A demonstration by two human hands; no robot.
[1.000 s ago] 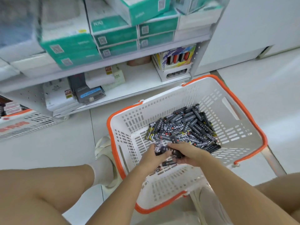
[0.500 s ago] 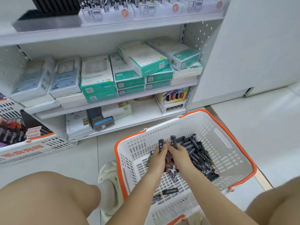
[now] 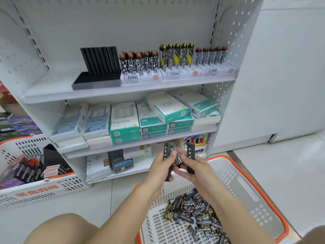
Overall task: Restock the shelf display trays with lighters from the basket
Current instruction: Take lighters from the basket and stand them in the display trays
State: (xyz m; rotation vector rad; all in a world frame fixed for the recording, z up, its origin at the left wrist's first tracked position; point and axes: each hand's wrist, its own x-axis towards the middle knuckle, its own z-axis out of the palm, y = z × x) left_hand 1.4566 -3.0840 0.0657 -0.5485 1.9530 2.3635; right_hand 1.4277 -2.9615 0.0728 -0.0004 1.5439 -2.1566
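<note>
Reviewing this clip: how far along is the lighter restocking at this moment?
Early to midway, judging by what shows. Done: each display tray on the top shelf holds only a back row of lighters, front slots bare. In hand: the left hand and right hand hold several black lighters above the basket, none placed yet. Left: a large pile of lighters remains in the basket.

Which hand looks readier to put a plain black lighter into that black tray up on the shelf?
Probably the left hand: it holds a black lighter upright, on the same side as the black tray. The right hand holds one too, but sits farther right.
</note>
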